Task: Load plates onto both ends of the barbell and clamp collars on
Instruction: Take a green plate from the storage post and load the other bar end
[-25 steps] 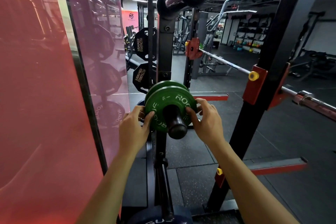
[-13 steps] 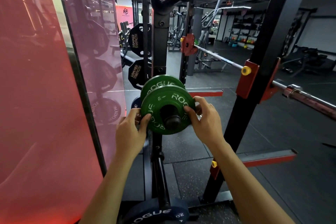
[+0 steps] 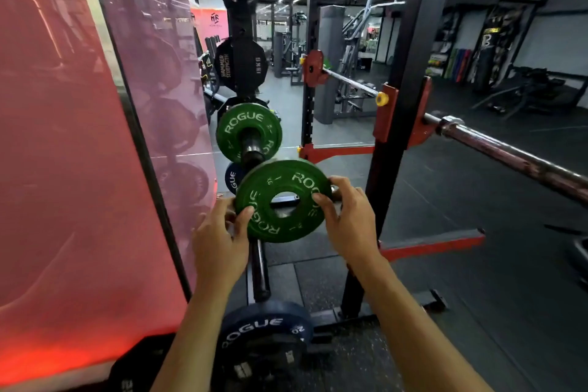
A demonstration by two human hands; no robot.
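— Left hand (image 3: 219, 232) and right hand (image 3: 350, 219)?
— Both gripping opposite edges of round green plate with white ROGUE lettering (image 3: 283, 200), thumbs on front face, other fingers hidden behind.
— Position of plate?
— Held in the air, clear of black storage peg (image 3: 253, 149), tilted, floor visible through centre hole.
— Hard to make out?
— Small weight marking blurred. Second green plate (image 3: 248, 130) on peg. Steel barbell (image 3: 515, 156) on red hooks, near end cut off at right edge.
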